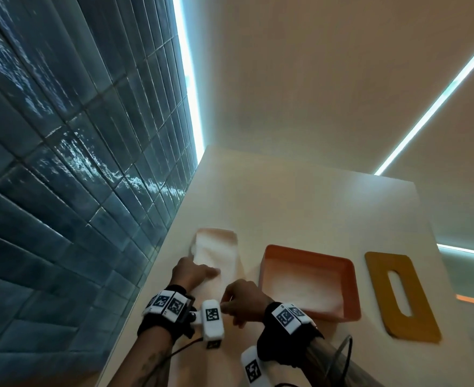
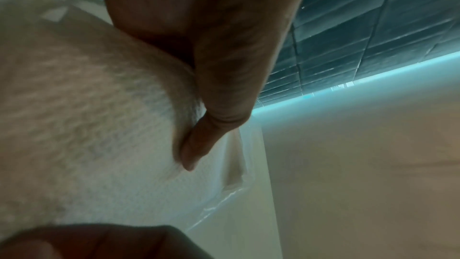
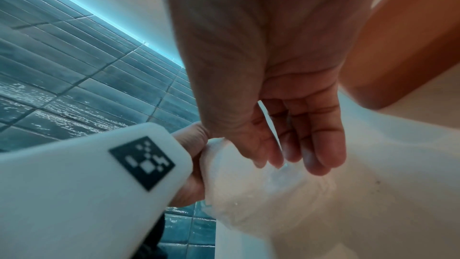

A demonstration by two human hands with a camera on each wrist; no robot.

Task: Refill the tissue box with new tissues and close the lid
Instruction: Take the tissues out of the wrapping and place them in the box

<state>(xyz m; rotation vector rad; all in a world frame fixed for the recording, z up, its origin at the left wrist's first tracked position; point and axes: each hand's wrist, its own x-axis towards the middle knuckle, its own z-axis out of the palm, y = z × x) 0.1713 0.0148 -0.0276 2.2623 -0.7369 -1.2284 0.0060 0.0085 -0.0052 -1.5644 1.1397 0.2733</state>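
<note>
Beside the tiled wall (image 1: 62,163), left fingers (image 2: 196,145) clasp the blurred tissue pack (image 1: 216,250); right fingers (image 3: 323,145) touch it, grip unclear

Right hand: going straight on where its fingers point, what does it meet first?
The wrapped tissue pack, at the end that the left hand holds. Fingertips of the right hand sit right at its clear wrap; touching or pinching, I cannot tell.

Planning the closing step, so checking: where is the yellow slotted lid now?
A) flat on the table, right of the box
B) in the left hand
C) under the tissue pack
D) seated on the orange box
A: the lid lies flat on the table, apart from the open orange box; the left hand and right hand hold the tissue pack.
</note>
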